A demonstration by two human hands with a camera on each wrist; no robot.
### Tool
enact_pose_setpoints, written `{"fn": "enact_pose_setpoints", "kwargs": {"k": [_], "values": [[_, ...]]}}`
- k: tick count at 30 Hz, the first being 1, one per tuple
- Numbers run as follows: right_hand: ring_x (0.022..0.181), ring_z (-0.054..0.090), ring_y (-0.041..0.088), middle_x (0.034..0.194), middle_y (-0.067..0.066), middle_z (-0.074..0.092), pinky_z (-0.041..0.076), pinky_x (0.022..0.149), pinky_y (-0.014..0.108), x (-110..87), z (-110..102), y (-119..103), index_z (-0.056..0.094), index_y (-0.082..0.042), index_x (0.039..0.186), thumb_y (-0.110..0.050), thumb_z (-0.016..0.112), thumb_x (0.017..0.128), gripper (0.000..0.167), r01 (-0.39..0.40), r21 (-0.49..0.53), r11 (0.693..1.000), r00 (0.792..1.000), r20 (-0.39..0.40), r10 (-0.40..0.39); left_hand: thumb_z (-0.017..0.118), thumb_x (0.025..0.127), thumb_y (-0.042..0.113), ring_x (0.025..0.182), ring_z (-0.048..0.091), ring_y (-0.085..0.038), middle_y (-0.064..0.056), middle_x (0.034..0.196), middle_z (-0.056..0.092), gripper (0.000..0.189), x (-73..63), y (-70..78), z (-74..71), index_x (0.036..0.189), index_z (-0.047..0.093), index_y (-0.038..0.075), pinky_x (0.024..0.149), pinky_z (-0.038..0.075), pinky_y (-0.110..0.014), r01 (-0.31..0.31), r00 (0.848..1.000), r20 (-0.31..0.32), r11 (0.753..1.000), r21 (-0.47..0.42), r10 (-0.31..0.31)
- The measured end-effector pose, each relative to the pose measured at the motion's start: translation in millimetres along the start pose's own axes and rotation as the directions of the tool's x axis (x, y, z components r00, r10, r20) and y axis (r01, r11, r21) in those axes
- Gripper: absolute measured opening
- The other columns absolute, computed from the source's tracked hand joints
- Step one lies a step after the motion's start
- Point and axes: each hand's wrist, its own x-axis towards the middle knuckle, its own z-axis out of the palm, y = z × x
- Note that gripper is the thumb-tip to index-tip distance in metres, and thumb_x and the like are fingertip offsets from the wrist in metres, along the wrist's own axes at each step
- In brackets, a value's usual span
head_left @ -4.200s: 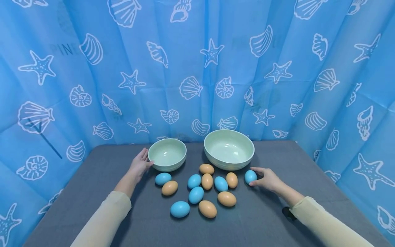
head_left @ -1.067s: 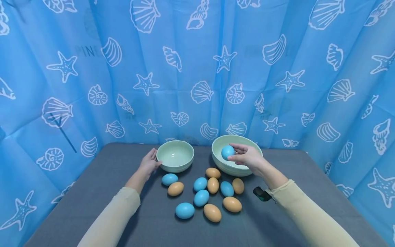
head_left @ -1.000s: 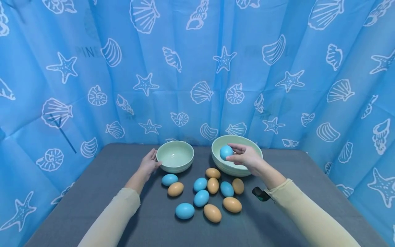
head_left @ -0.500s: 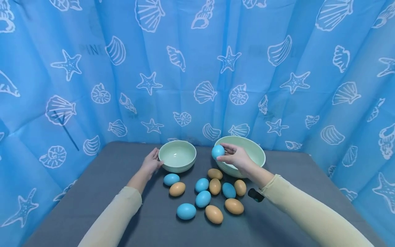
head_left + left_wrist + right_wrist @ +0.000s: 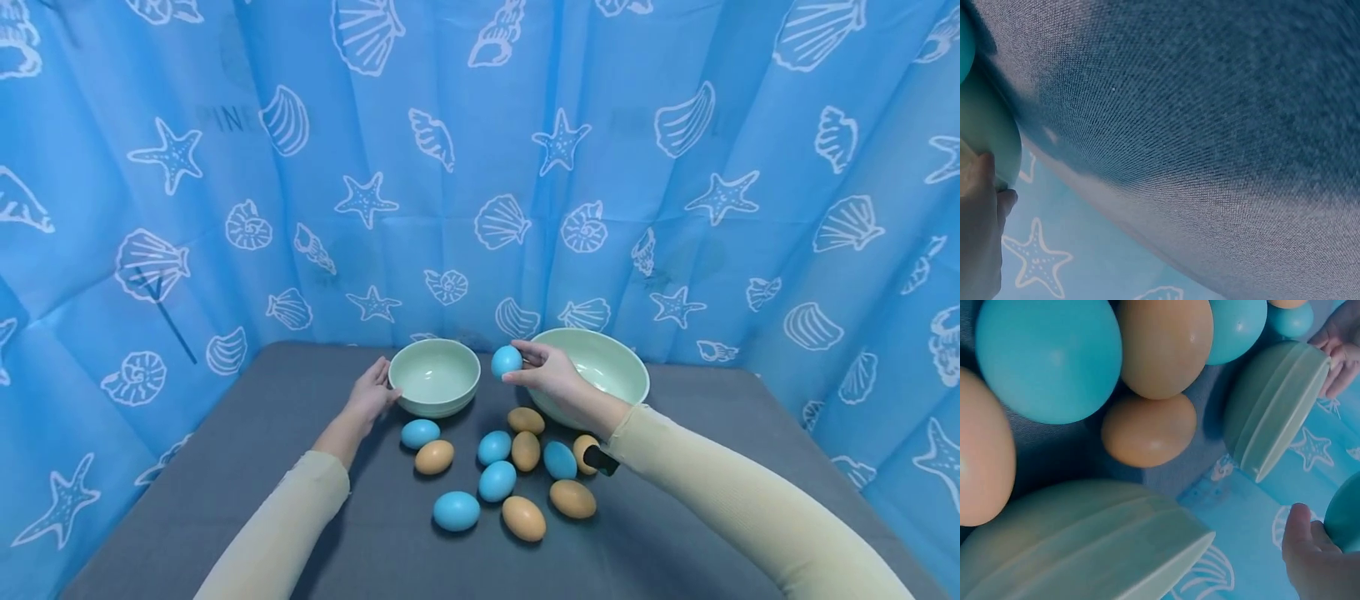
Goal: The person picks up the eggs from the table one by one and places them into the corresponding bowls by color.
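In the head view, there are 6 blue eggs (image 5: 456,511) and 6 tan eggs (image 5: 523,518), 12 in all. Of the blue ones, 5 lie on 1 gray surface (image 5: 390,567) and 1 is in the right hand (image 5: 551,372). Bowls number 2: 1 smaller pale green bowl (image 5: 435,375) and 1 larger pale green bowl (image 5: 611,362). With the left hand (image 5: 369,397), that makes 2 hands, and there are 2 cream sleeves (image 5: 300,500). The right wrist view catches 4 blue eggs, 4 tan eggs, 2 bowls and 2 hands.
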Motion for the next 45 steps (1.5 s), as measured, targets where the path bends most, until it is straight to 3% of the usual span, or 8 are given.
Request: {"fn": "enact_pose_setpoints", "kwargs": {"k": [7,15,24,31,36,41,45], "values": [[0.131,0.045,0.035,0.148,0.021,0.040,0.045,0.100,0.046,19.7,16,0,0.038,-0.003,0.148,-0.005,0.070,0.090,0.067,-0.034,0.009,0.999,0.999,0.009,0.033,0.048,0.097,-0.007,0.147,0.011,-0.029,-0.011,0.161,0.010,0.075,-0.9,2.2,1.6,0.157,0.005,0.009,0.092,0.042,-0.036,0.001,1.000,-0.001,1.000,0.012,-0.001],[0.131,0.046,0.033,0.145,0.021,0.044,0.043,0.102,0.047,35.8,32,-5,0.038,-0.002,0.148,-0.004,0.071,0.088,0.068,-0.058,0.040,0.998,0.998,0.018,0.057,0.047,0.098,-0.007,0.147,0.010,-0.028,-0.009,0.162,0.009,0.073,0.3,-0.1,0.8,0.157,0.006,0.009,0.104,0.041,-0.041,-0.003,1.000,-0.006,1.000,0.005,0.003],[0.131,0.046,0.034,0.144,0.022,0.045,0.044,0.101,0.048,49.9,47,1,0.039,0.000,0.147,-0.006,0.071,0.089,0.067,-0.003,0.003,1.000,0.997,0.071,0.003,0.047,0.097,-0.008,0.147,0.010,-0.028,-0.010,0.161,0.009,0.073,1.8,-2.0,0.0,0.157,0.007,0.008,0.104,0.041,-0.041,-0.014,1.000,-0.008,1.000,-0.011,0.014],[0.123,0.053,0.033,0.141,0.023,0.049,0.052,0.091,0.041,58.8,64,6,0.043,0.003,0.144,-0.005,0.073,0.087,0.065,-0.033,-0.028,0.999,0.996,0.082,0.035,0.047,0.097,-0.008,0.147,0.011,-0.029,-0.011,0.161,0.010,0.073,0.0,-0.7,1.8,0.156,0.008,0.007,0.106,0.040,-0.042,-0.012,1.000,-0.017,1.000,0.004,0.013],[0.122,0.054,0.033,0.143,0.024,0.046,0.051,0.093,0.041,66.4,71,8,0.041,0.005,0.144,-0.003,0.073,0.087,0.066,-0.047,0.017,0.999,0.993,0.112,0.045,0.047,0.097,-0.008,0.147,0.011,-0.029,-0.013,0.161,0.011,0.072,-1.1,0.1,2.8,0.156,0.008,0.007,0.103,0.041,-0.041,-0.017,1.000,-0.018,1.000,0.011,0.017],[0.110,0.062,0.033,0.140,0.025,0.048,0.054,0.088,0.038,74.7,76,10,0.046,0.005,0.141,-0.004,0.074,0.086,0.062,-0.058,-0.025,0.998,0.990,0.128,0.061,0.048,0.097,-0.008,0.146,0.011,-0.031,-0.013,0.161,0.011,0.072,-2.9,0.3,2.9,0.156,0.009,0.006,0.097,0.043,-0.039,-0.016,1.000,-0.023,1.000,0.020,0.016],[0.119,0.057,0.032,0.142,0.022,0.048,0.052,0.092,0.039,80.2,82,10,0.048,0.003,0.140,-0.005,0.075,0.085,0.062,-0.060,-0.073,0.996,0.986,0.153,0.070,0.048,0.097,-0.008,0.146,0.011,-0.031,-0.013,0.161,0.012,0.072,-3.1,-0.5,2.1,0.156,0.009,0.006,0.097,0.042,-0.039,-0.014,1.000,-0.025,1.000,0.017,0.015]]}}
